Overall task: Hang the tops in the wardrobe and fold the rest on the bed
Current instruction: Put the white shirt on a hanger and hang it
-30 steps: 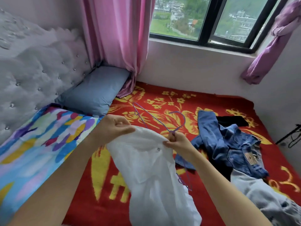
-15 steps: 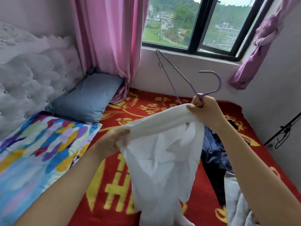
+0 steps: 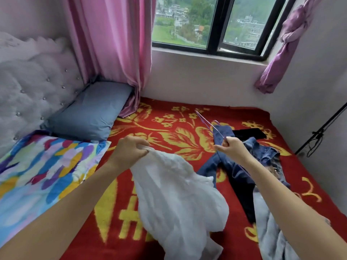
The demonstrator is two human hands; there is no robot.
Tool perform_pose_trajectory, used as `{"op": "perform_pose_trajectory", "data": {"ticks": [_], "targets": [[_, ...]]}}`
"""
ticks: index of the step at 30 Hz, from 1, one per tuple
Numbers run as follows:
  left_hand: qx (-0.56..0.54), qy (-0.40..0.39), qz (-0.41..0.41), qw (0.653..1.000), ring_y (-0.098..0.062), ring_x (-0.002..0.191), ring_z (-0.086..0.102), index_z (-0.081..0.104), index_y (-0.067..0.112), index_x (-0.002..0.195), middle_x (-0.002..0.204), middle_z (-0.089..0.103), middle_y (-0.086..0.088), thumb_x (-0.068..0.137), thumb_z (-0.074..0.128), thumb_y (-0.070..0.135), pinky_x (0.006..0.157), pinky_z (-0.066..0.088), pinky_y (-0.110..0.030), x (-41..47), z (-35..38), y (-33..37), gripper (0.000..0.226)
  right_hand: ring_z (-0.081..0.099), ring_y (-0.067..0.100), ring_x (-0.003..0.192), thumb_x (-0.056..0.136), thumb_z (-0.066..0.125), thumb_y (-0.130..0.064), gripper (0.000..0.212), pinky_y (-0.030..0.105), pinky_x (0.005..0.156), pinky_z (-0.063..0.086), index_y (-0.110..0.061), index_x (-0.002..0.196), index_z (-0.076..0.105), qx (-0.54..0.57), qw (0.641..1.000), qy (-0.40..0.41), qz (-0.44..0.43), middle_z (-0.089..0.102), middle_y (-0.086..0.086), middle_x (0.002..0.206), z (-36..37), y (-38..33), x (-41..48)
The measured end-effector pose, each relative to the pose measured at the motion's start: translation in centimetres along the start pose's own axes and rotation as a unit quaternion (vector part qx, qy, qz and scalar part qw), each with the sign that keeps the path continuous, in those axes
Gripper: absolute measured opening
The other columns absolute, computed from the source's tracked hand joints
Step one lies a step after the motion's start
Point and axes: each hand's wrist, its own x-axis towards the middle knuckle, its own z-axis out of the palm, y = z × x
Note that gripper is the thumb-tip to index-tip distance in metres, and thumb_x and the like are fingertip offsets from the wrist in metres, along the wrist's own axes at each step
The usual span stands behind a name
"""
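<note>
Lowered from window height, the purple wire hanger (image 3: 207,121) is now out of the white top (image 3: 178,194), which droops onto the red blanket (image 3: 187,139), its edge pinched in the left hand (image 3: 129,151). The right hand (image 3: 231,148) grips the hanger's neck above the denim clothes (image 3: 262,154).

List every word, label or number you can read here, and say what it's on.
No text here can be read.
Yellow character-like strokes on the red woven blanket: partly covered by the white gauzy top, unreadable.
</note>
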Motion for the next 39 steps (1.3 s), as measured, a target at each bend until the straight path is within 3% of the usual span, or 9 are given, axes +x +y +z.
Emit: {"op": "perform_pose_trajectory", "data": {"ticks": [3, 8, 14, 19, 22, 25, 27, 35, 39], "targets": [[0.091, 0.010, 0.027, 0.995, -0.032, 0.106, 0.058, 0.067, 0.001, 0.111, 0.110, 0.064, -0.020, 0.078, 0.061, -0.001, 0.086, 0.041, -0.028, 0.7, 0.0, 0.6, 0.034, 0.022, 0.003, 0.035, 0.090, 0.057, -0.022, 0.046, 0.013, 0.041, 0.020, -0.016, 0.054, 0.029, 0.125, 0.992, -0.022, -0.004, 0.025, -0.014, 0.039, -1.2, -0.3, -1.4], [0.033, 0.016, 0.016, 0.999, -0.026, 0.106, 0.059, 0.064, 0.001, 0.115, 0.115, 0.064, -0.016, 0.083, 0.057, -0.004, 0.079, 0.035, -0.013, 1.5, -0.8, 0.6, 0.034, 0.018, 0.003, 0.039, 0.094, 0.049, -0.031, 0.046, 0.018, 0.043, 0.017, -0.016, 0.054, 0.032, 0.138, 0.988, -0.064, 0.016, 0.024, -0.012, 0.043, -2.8, -0.5, -3.1], [-0.043, 0.078, 0.006, 0.996, -0.014, 0.093, 0.059, 0.071, 0.005, 0.104, 0.105, 0.068, -0.009, 0.084, 0.062, -0.002, 0.071, 0.035, 0.002, 1.6, -1.4, 0.9, 0.022, 0.017, 0.009, 0.037, 0.044, 0.063, -0.085, 0.077, 0.014, 0.035, 0.017, -0.015, 0.052, 0.032, 0.214, 0.954, -0.203, 0.049, 0.024, 0.000, 0.044, -2.2, -0.1, -5.5], [-0.126, 0.092, -0.035, 0.987, 0.005, 0.073, 0.053, 0.071, 0.006, 0.100, 0.094, 0.063, 0.001, 0.084, 0.063, -0.001, 0.063, 0.036, 0.004, 1.1, -0.5, 2.4, 0.020, 0.016, 0.010, 0.040, 0.055, 0.059, -0.080, 0.064, 0.018, 0.039, 0.015, -0.023, 0.045, 0.034, 0.204, 0.938, -0.274, 0.060, 0.025, -0.004, 0.044, 0.2, -0.6, -6.3], [-0.165, 0.117, -0.072, 0.977, 0.002, 0.073, 0.055, 0.070, 0.010, 0.100, 0.091, 0.063, 0.000, 0.083, 0.064, 0.000, 0.063, 0.038, 0.003, 1.0, -0.1, 2.6, 0.021, 0.017, 0.010, 0.041, 0.068, 0.054, -0.067, 0.058, 0.020, 0.040, 0.015, -0.016, 0.052, 0.031, 0.207, 0.939, -0.268, 0.062, 0.024, -0.005, 0.045, 0.6, -1.0, -6.4], [-0.241, 0.138, -0.130, 0.952, -0.012, 0.090, 0.058, 0.069, 0.012, 0.101, 0.101, 0.063, -0.004, 0.083, 0.066, 0.004, 0.081, 0.047, -0.016, 1.3, -0.6, 2.1, 0.020, 0.015, 0.009, 0.039, 0.056, 0.065, -0.077, 0.070, 0.016, 0.037, 0.016, -0.015, 0.053, 0.031, 0.246, 0.938, -0.239, 0.056, 0.022, -0.001, 0.047, 0.0, -1.1, -6.5], [-0.323, 0.127, -0.190, 0.919, -0.019, 0.091, 0.059, 0.067, 0.012, 0.100, 0.101, 0.063, -0.007, 0.083, 0.067, 0.006, 0.081, 0.052, -0.030, 1.4, -1.0, 1.6, 0.018, 0.015, 0.008, 0.038, 0.046, 0.068, -0.081, 0.073, 0.014, 0.036, 0.017, -0.016, 0.050, 0.033, 0.275, 0.929, -0.243, 0.053, 0.022, -0.002, 0.046, -0.4, -1.1, -6.6], [-0.521, 0.103, -0.207, 0.822, -0.011, 0.057, 0.062, 0.065, 0.016, 0.085, 0.081, 0.064, -0.006, 0.088, 0.056, -0.002, 0.054, 0.053, -0.022, 0.2, -0.8, 2.2, 0.020, 0.015, 0.009, 0.041, 0.041, 0.065, -0.085, 0.079, 0.017, 0.038, 0.015, -0.017, 0.054, 0.028, 0.243, 0.921, -0.296, 0.067, 0.020, -0.003, 0.048, 1.9, -1.2, -7.7], [-0.570, 0.128, -0.217, 0.782, -0.011, 0.051, 0.063, 0.064, 0.016, 0.085, 0.064, 0.068, -0.001, 0.089, 0.052, -0.004, 0.048, 0.053, -0.022, 0.1, -1.5, 1.9, 0.024, 0.018, 0.004, 0.034, 0.037, 0.074, -0.079, 0.066, 0.012, 0.033, 0.018, -0.025, 0.041, 0.036, 0.342, 0.900, -0.261, 0.075, 0.023, -0.007, 0.042, 1.5, -1.0, -8.0]]}}
